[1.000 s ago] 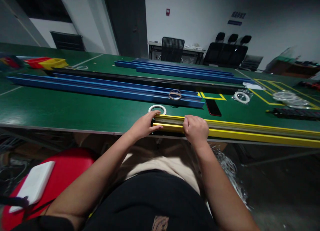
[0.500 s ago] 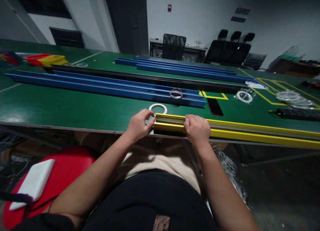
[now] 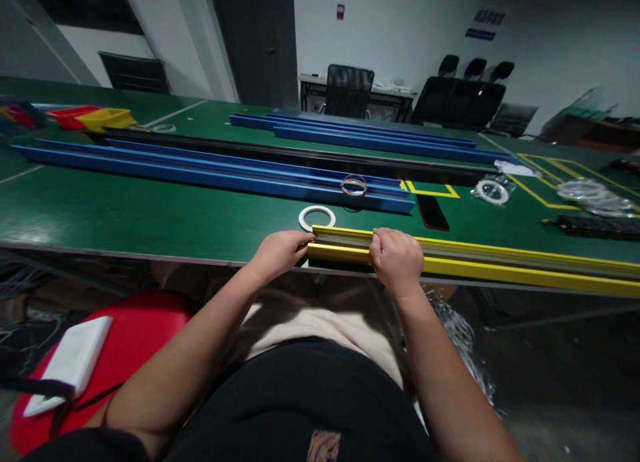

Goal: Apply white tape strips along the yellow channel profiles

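Left hand [image 3: 280, 252]: at the left end of the yellow rail [image 3: 500, 269], fingers loosely curled with their tips against the end face; whether they pinch anything there cannot be told.
Right hand [image 3: 397, 259]: closed over the top of the same rail just right of that end, fingers wrapped over its far edge, thumb on the near side.
Yellow rail: lies along the near edge of the green table [image 3: 125, 215], running from in front of the person out to the right edge of the view (its far end is out of sight).
White tape ring [image 3: 317, 217]: flat on the table, just beyond the rail's left end.
Blue rails [image 3: 225, 175]: farther back, parallel to the yellow one – a brownish tape ring [image 3: 353, 185] rests on them.
Dark phone [image 3: 431, 212]: between the blue rails and the yellow rail, right of the white ring.
Red stool [image 3: 135, 329]: near left, below table level.
Handling note: judged from the grip, the right hand should pin the rail down firmly – so the left fingertips can work at the end without the long piece sliding or twisting off the edge.
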A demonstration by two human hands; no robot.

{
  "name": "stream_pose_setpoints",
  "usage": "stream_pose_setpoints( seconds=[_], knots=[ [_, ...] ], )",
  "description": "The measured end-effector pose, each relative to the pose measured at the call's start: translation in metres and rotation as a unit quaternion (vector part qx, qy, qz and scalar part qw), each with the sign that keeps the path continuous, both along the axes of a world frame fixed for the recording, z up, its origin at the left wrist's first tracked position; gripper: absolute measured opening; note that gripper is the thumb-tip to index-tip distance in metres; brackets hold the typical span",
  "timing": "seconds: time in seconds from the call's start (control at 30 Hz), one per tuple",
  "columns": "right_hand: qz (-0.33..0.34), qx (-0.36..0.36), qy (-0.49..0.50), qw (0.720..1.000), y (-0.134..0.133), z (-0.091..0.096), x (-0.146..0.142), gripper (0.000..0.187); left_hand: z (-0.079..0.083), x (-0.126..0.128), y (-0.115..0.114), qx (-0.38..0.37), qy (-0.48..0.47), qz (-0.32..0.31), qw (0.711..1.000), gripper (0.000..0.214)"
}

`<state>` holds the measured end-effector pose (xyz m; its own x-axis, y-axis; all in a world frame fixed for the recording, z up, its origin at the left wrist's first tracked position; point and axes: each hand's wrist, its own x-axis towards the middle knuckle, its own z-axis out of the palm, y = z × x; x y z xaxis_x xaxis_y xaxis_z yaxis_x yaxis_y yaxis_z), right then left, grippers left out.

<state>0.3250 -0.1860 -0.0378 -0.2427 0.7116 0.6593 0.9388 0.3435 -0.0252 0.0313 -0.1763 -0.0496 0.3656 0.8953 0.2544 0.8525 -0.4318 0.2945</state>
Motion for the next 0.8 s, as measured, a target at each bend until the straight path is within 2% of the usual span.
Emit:
stream_pose_setpoints(
  seconds=[0.4,0.8],
  knots=[
    [-0.002,-0.009,-0.002,1.000,-0.0009,0.0006,0.0000,0.032,0.0039,0.0039,-0.0040,0.013,-0.004,0.003,1.000,0.028],
    [-0.001,-0.007,-0.007,1.000,-0.0006,0.0010,0.0001,0.032,0.0011,0.0027,-0.0017,0.008,-0.002,0.002,1.000,0.039]
  ],
)
